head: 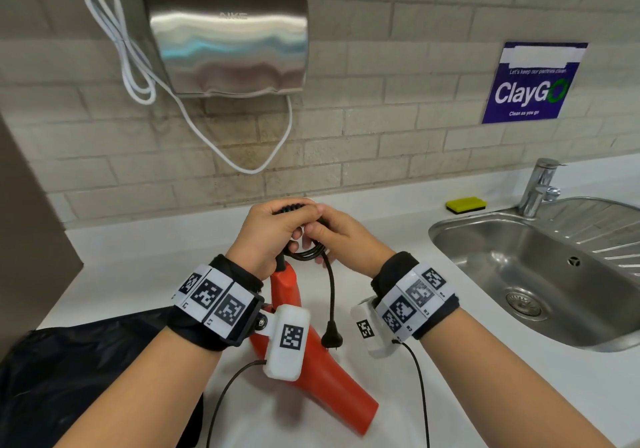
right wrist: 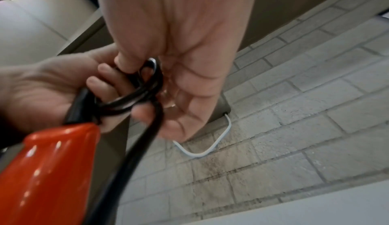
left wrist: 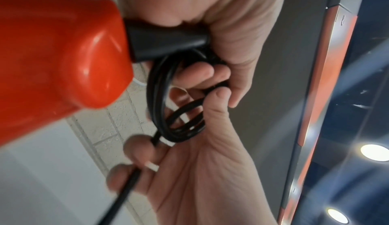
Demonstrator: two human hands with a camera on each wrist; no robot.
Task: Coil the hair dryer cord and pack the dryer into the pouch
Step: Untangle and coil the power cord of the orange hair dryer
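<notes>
The red hair dryer (head: 311, 371) hangs handle-up over the white counter (head: 145, 257); I cannot tell whether its nozzle touches the counter. My left hand (head: 273, 229) grips the black cord (head: 308, 253), wound in small loops at the handle's end. My right hand (head: 337, 236) pinches the same loops from the right. The wrist views show the dryer (left wrist: 52, 62), cord (left wrist: 166, 112), dryer (right wrist: 42, 170) and cord (right wrist: 136, 98) close up, with fingers of both hands curled through the coil. A free length ends in the plug (head: 331, 336), which dangles. The black pouch (head: 86, 378) lies at lower left.
A steel sink (head: 519, 309) with a faucet (head: 540, 187) is at the right, with a yellow sponge (head: 465, 204) behind it. On the tiled wall are a metal hand dryer (head: 228, 38), its white cable (head: 131, 66) and a blue sign (head: 530, 83).
</notes>
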